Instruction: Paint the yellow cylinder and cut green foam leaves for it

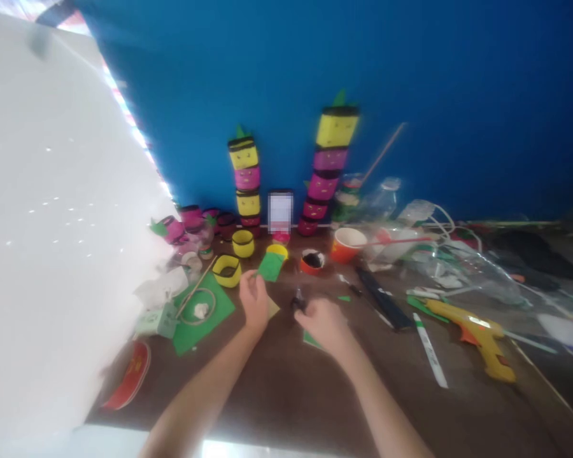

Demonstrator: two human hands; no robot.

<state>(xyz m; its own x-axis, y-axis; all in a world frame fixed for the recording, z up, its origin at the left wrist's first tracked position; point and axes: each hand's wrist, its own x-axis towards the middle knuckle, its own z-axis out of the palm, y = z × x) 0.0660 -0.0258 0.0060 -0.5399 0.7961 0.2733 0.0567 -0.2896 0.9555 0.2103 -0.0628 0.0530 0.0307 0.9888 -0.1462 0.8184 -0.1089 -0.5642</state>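
Note:
My left hand (254, 300) pinches a piece of green paper (270, 267), raised above the brown table in front of a yellow cup. My right hand (323, 323) is closed around what look like dark-handled scissors (298, 300), blurred, their short pale tip pointing away from me and apart from the paper. Under the right hand lies another green piece (311, 340), partly covered. A tan scrap (273, 309) shows beside my left wrist. Close by on the left, a larger green sheet (219, 312) carries a clear ring with a white lump in it.
Stacked yellow and magenta cups (323, 186) stand against the blue wall. Loose yellow cups (226, 272) and a black-filled red cup (312, 262) sit mid-table. To the right are a yellow glue gun (480, 334), a white marker (430, 350), an orange cup (347, 247) and clear plastic bottles.

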